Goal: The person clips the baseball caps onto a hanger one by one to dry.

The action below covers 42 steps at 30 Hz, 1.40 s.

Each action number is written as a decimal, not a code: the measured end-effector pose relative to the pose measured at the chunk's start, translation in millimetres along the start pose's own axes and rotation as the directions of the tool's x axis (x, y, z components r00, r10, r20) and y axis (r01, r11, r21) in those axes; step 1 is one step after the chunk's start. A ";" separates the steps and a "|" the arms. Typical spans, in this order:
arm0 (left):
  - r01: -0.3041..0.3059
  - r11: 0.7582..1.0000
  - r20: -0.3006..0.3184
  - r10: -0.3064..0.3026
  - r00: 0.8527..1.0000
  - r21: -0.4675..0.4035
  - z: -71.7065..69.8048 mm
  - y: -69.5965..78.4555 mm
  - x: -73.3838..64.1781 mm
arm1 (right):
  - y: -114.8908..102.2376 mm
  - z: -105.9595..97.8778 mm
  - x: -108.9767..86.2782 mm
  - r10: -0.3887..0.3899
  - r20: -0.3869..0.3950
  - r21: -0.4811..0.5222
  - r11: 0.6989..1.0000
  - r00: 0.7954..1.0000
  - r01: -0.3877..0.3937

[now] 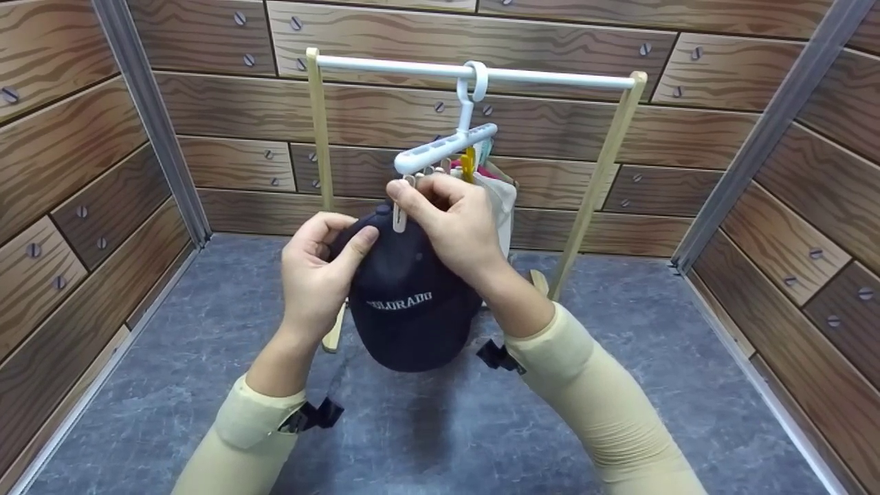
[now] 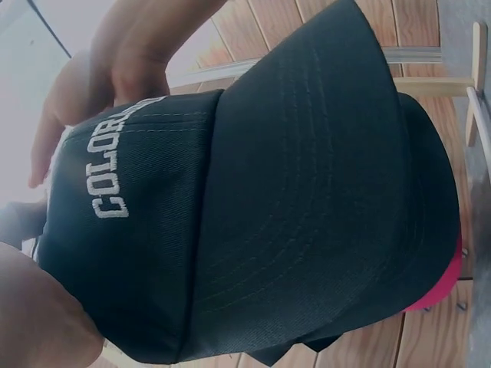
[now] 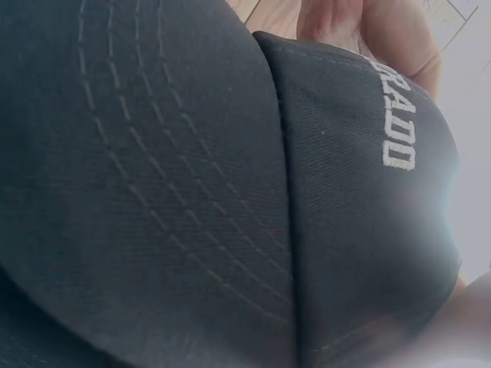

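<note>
A dark baseball cap (image 1: 412, 337) with white COLORADO lettering hangs brim-down under a white clip hanger (image 1: 440, 150). My left hand (image 1: 313, 275) pinches the cap's crown between thumb and fingers, left of the top button. With my right hand (image 1: 464, 227) I grip a pale clip (image 1: 399, 218) at the hanger's near end; the clip's lower part lies over the crown beside the button. The brim (image 2: 307, 192) fills much of the left wrist view, and the right wrist view shows the cap's stitching (image 3: 169, 192) up close. My right fingertips are partly hidden.
The hanger hooks over a white rail (image 1: 564, 78) between wooden posts (image 1: 605, 172). Behind the cap, a yellow clip (image 1: 468, 165), a white cloth (image 1: 504, 213) and a pink item (image 2: 441, 284) hang. Wood-patterned walls (image 1: 447, 41) surround the grey floor (image 1: 426, 440).
</note>
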<state>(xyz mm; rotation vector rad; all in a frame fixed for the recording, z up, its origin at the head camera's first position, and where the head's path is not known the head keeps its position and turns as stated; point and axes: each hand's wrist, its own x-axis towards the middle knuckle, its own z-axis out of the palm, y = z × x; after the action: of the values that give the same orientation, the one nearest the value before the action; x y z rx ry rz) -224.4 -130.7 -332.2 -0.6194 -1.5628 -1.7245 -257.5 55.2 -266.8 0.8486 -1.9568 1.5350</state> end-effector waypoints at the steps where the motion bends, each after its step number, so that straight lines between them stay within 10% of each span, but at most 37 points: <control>1: 0.003 1.000 0.004 -0.003 1.000 -0.006 0.2 -0.8 -0.6 | 1.2 -0.4 -1.5 -0.005 0.003 0.008 1.000 1.000 0.005; 27: -0.114 0.981 0.153 0.090 0.984 0.154 -1.6 -21.2 -20.6 | 35.4 -36.5 -50.3 -0.268 -0.025 -0.089 0.960 0.963 0.265; 42: -0.186 0.939 0.221 0.124 0.967 0.288 -21.7 -39.6 -30.2 | 68.0 -82.1 -94.9 -0.261 -0.042 -0.251 0.937 0.964 0.243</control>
<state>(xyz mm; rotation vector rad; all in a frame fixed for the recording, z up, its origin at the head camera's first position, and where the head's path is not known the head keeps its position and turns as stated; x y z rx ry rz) -233.6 -146.0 -383.6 -0.7526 -1.8226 -1.2982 -242.4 161.8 -360.5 0.8837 -1.8529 1.1357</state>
